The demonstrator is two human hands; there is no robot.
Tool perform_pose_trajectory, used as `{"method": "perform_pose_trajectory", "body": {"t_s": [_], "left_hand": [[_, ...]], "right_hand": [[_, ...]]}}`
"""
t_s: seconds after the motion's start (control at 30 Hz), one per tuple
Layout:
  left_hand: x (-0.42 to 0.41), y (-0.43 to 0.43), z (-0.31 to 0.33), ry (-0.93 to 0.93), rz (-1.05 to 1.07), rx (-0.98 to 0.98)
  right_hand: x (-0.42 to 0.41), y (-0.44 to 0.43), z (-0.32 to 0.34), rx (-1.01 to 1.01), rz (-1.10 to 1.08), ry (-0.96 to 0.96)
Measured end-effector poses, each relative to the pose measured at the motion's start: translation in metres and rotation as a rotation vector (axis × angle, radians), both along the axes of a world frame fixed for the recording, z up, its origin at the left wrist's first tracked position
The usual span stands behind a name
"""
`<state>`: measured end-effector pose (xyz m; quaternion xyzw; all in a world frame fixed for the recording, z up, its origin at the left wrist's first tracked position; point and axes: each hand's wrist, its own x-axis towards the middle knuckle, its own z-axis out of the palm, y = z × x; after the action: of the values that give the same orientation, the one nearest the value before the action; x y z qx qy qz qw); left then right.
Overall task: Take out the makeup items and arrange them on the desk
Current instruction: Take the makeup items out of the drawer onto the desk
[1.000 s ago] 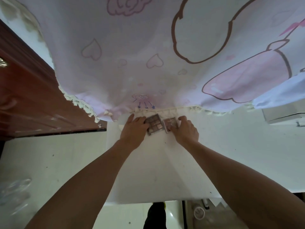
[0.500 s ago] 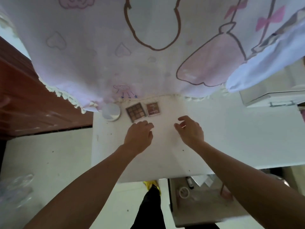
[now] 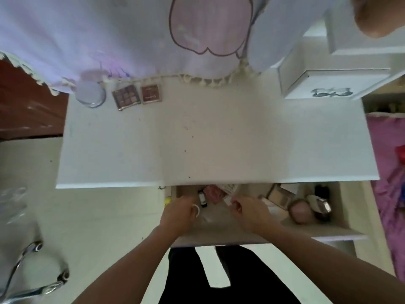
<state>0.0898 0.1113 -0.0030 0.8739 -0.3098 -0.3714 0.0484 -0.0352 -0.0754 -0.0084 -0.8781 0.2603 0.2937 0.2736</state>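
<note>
Worktop (image 3: 219, 139), white; under its near edge is the open drawer (image 3: 324, 227), where both hands have come down from the far edge. Grip of left hand (image 3: 177, 213) curls round a white ring (image 3: 196, 210); grip of right hand (image 3: 248, 212) I cannot tell. Along the far edge, near the left corner: round jar (image 3: 89, 95), eyeshadow palette (image 3: 126, 97) turned slightly askew, brown square compact (image 3: 151, 93).

From my end the desk top (image 3: 219, 139) reads as white painted board, smooth and matt, flecked with a few dark specks. The curtain (image 3: 131, 40) over its far edge is thin printed cloth with a knotted cream fringe. The eyeshadow palette (image 3: 126, 97) and the reddish square compact (image 3: 150, 93) look like glossy plastic (the round jar (image 3: 90, 94) too, I think). The brown cabinet (image 3: 28, 115) is shiny varnished wood; the bent tube (image 3: 19, 266) is polished metal.
</note>
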Motion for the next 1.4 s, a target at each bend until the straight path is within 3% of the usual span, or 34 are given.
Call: {"method": "perform_pose_trajectory", "body": {"t_s": [0.13, 0.3, 0.53, 0.73, 0.9, 1.0, 1.13, 1.4], "left_hand": [[-0.024, -0.007, -0.023, 0.064, 0.073, 0.137], [-0.033, -0.002, -0.066, 0.005, 0.066, 0.201], [-0.046, -0.010, -0.106, -0.047, 0.084, 0.213], [-0.054, -0.015, -0.117, -0.192, -0.059, 0.246], [-0.064, -0.023, -0.120, -0.182, -0.071, 0.248], [-0.069, -0.025, -0.121, -0.166, -0.069, 0.222], [-0.076, -0.024, -0.124, -0.113, -0.028, 0.168], [-0.070, -0.023, -0.106, 0.018, 0.299, -0.049]], "right_hand": [[-0.005, -0.016, -0.032, -0.056, 0.120, 0.107], [0.017, -0.014, -0.068, -0.144, 0.176, 0.001], [0.035, -0.011, -0.093, -0.196, 0.129, -0.066], [0.034, -0.026, -0.108, -0.160, 0.053, 0.032], [0.011, -0.023, -0.108, -0.347, 0.325, -0.030], [-0.014, -0.022, -0.117, -0.287, 0.329, -0.130], [-0.023, -0.023, -0.121, -0.156, -0.065, -0.134], [0.002, -0.022, -0.131, -0.070, -0.704, 0.014]]}}
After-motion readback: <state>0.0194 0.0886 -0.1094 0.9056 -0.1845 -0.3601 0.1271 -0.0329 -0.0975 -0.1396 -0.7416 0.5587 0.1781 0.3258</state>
